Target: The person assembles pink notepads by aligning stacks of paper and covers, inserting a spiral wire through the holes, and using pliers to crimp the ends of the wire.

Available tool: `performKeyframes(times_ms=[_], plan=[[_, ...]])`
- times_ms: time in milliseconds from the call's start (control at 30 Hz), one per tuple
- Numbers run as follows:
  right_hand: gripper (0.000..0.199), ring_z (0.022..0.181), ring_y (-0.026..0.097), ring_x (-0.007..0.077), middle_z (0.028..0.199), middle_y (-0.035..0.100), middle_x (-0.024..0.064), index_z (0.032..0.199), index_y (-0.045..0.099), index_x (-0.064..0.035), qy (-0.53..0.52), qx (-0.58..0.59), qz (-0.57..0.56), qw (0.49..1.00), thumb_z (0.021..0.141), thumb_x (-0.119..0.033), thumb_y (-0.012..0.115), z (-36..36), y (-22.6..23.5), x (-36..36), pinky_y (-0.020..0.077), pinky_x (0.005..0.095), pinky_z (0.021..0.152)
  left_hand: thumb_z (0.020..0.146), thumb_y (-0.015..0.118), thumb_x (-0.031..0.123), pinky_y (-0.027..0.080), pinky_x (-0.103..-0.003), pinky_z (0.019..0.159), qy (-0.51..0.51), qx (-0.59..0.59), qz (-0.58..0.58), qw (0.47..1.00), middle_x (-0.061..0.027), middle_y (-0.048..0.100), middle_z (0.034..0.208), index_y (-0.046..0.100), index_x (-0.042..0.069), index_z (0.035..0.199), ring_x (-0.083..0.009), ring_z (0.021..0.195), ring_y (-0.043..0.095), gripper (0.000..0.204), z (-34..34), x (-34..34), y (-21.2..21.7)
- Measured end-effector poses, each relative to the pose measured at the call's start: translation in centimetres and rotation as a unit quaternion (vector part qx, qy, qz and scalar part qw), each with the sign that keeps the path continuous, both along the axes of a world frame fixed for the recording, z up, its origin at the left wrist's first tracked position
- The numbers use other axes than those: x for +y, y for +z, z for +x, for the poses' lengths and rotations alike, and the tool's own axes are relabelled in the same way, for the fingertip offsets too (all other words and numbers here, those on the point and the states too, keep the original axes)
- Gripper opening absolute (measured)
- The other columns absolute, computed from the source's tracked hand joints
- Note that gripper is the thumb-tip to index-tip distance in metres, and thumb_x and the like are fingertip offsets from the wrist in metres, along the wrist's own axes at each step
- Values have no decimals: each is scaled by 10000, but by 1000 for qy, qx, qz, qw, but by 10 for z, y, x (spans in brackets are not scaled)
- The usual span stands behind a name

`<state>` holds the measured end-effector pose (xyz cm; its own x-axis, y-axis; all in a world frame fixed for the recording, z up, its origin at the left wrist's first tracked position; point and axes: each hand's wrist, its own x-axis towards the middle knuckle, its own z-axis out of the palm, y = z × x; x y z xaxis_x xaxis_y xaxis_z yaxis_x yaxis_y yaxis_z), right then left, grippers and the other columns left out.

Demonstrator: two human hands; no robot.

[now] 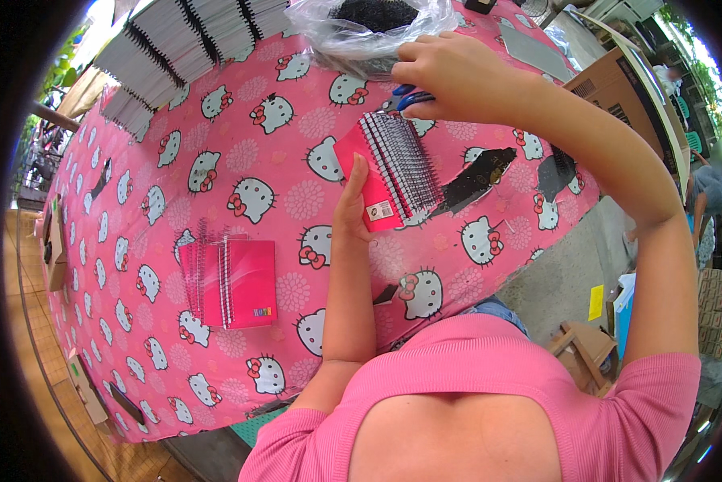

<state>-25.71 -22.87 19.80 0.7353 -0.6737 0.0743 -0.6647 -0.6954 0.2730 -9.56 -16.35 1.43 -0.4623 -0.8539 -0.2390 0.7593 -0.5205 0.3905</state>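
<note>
My left hand (353, 201) is closed around the near-left edge of a small stack of pink spiral notebooks (381, 173), thumb on the top cover. The stack is tilted, and its wire spirals face right. Just beyond its far end, my right hand (449, 76) grips blue-handled pliers (415, 98). The jaws lie close to the end of the spirals; whether they touch the wire I cannot tell. Left of my left forearm, more pink spiral notebooks (250, 285) lie on the table, with loose-looking coils along their left side.
A pink patterned cloth (304, 197) with torn dark patches covers the table. Tall stacks of black-coiled books (164, 60) stand at the far left. A clear plastic bag (321, 36) holding black coils sits at the back. Cardboard boxes (626, 104) and another person (706, 189) are at the right.
</note>
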Motion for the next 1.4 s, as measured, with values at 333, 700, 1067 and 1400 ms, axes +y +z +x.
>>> performKeyframes(times_ms=[333,700,1067,1400], plan=[[409,366,530,147,533,544,83,821,596,59,-323,-198,447,810,885,-344,572,3,16,-2,384,342,353,849,613,451,569,-398,762,-14,1,13,1000,-122,626,1066,477,43,1207,-230,896,656,560,-1,0,1],[319,963,559,238,920,563,68,878,626,-68,32,25,-48,998,722,-330,720,1,6,3,442,382,824,849,605,462,568,-405,765,-8,-26,0,1000,-124,620,1080,463,46,1223,-236,907,655,577,-2,0,7],[296,797,615,274,779,597,116,842,643,-35,-374,-88,412,827,755,-312,697,23,35,5,485,405,687,862,604,427,568,-398,774,-27,20,-18,999,-128,614,1092,448,43,1236,-234,916,653,558,-3,0,6],[360,956,556,252,929,554,69,919,565,-64,31,35,-82,996,712,-304,736,6,11,13,418,366,824,865,608,410,569,-395,769,-23,-25,-3,999,-126,611,1101,447,39,1237,-232,924,651,549,-4,1,14]])
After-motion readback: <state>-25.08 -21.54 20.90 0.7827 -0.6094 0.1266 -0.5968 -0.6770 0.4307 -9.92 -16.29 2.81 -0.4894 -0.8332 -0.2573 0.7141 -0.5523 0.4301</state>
